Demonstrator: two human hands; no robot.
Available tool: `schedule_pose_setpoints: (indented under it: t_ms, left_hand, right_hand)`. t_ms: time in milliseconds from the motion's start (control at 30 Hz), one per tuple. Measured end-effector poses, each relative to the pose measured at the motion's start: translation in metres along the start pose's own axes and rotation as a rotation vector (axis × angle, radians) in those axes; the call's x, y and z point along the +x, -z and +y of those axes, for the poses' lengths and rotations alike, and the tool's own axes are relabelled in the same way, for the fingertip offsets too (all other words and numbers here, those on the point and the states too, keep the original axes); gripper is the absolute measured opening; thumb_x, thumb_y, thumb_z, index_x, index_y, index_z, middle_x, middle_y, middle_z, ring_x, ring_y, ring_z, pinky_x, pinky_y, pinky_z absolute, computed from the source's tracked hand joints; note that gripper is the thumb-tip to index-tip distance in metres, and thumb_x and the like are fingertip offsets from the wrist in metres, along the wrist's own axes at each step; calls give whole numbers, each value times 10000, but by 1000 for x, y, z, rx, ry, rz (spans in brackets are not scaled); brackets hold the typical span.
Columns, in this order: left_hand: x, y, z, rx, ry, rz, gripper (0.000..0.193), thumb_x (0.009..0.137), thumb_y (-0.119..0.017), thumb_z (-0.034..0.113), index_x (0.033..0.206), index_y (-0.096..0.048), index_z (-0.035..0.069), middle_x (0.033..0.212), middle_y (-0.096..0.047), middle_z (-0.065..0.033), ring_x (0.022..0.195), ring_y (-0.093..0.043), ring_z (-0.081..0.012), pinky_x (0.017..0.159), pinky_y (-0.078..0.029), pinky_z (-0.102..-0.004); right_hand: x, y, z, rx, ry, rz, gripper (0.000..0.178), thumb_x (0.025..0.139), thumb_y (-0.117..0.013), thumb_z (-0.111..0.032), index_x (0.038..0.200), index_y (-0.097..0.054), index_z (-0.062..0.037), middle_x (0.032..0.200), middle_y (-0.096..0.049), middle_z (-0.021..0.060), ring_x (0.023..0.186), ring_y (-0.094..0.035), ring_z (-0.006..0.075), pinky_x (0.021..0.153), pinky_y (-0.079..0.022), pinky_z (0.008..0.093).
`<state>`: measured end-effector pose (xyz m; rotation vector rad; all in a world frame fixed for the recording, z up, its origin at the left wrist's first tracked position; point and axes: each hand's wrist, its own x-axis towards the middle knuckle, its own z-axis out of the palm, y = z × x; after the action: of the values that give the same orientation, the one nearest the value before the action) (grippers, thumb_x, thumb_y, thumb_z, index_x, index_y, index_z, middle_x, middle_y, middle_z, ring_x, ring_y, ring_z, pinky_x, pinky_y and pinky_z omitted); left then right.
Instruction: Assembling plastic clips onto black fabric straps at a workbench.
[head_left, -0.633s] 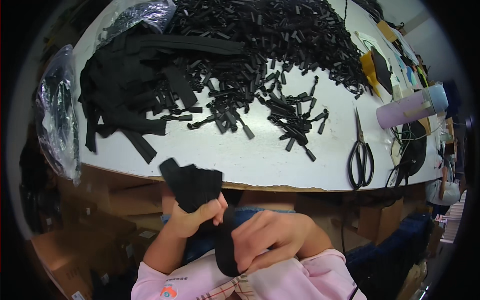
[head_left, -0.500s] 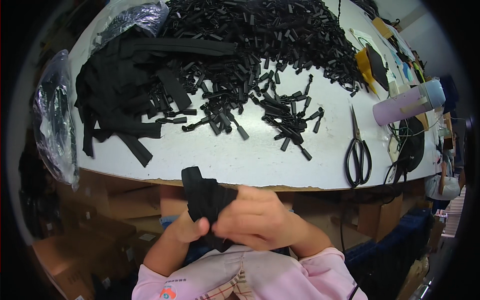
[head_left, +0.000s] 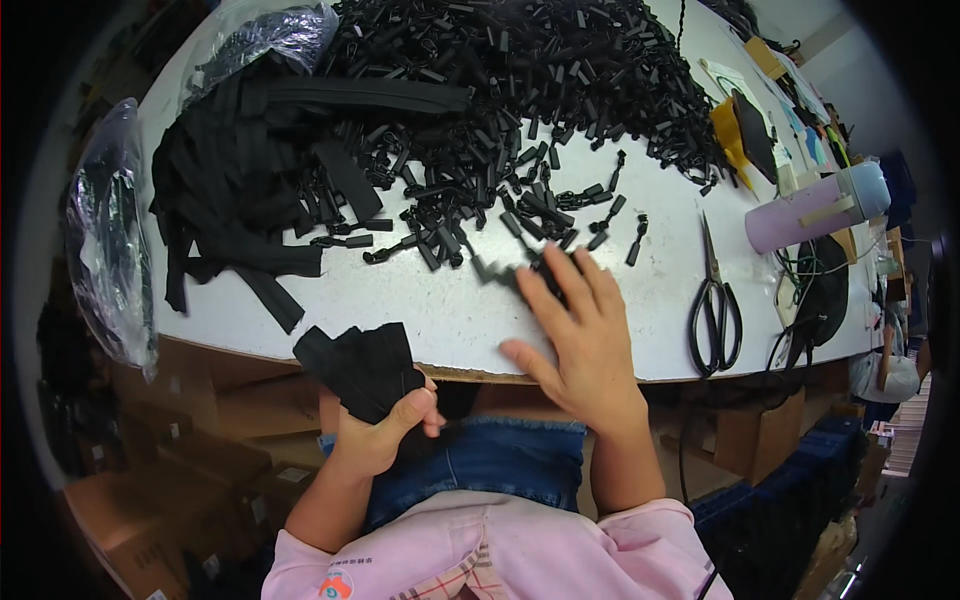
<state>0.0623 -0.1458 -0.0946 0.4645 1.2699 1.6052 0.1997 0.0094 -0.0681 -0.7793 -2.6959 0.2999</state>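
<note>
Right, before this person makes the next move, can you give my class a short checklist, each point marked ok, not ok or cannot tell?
1. Strips secured: ok. The left hand grips a bunch of black strips.
2. Right hand unclenched: ok. Its fingers are spread.
3. Right hand touching the small black parts: cannot tell. It is over or against some, and there is blur at the fingertips.
4. Scissors apart from both hands: ok. They lie right of the right hand on the table.
5. Bottle standing upright: cannot tell. The wide lens bends that side.
</note>
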Motion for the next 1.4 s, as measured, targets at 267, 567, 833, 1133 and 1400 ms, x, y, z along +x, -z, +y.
schedule_pose_setpoints:
  t_ms: [267,567,833,1133,1400]
  left_hand:
    - [0,4,-3,-112,93,-199,125,784,-527,73,837,-490,-34,648,-545,-91,556,-540,-149,563,-461,-276]
    - [-3,-16,-6,-103,112,-234,117,776,-534,57,870,-501,-6,663,-528,-63,563,-526,-116,491,-425,-216]
    - [-7,-10,-3,-62,49,-216,183,727,-563,14,887,-474,16,771,-496,-25,639,-491,-93,556,-414,-201]
    - [-9,-5,-4,-180,-149,-216,180,734,-590,71,846,-456,28,832,-453,-62,699,-477,-110,585,-416,-220]
    - [-10,-3,-3,346,-485,-107,158,741,-567,49,893,-526,51,756,-479,-64,680,-483,-139,573,-398,-252]
  right_hand:
    - [-16,3,10,-122,-112,48,497,684,-582,-379,1095,-495,-113,1225,-371,116,1129,-316,296,917,-142,534]
    - [-20,-11,-46,508,281,378,306,578,-655,-36,873,-576,-13,735,-503,78,611,-479,195,502,-388,269]
    - [-23,-22,-52,640,234,335,301,570,-652,14,859,-571,-9,730,-516,75,610,-476,190,521,-387,259]
    - [-25,-20,-60,1142,32,205,123,669,-614,27,778,-560,9,673,-544,74,519,-494,101,446,-390,187]
    - [-24,-22,-63,1038,51,166,43,714,-563,28,746,-543,50,666,-549,100,516,-492,109,447,-368,195]
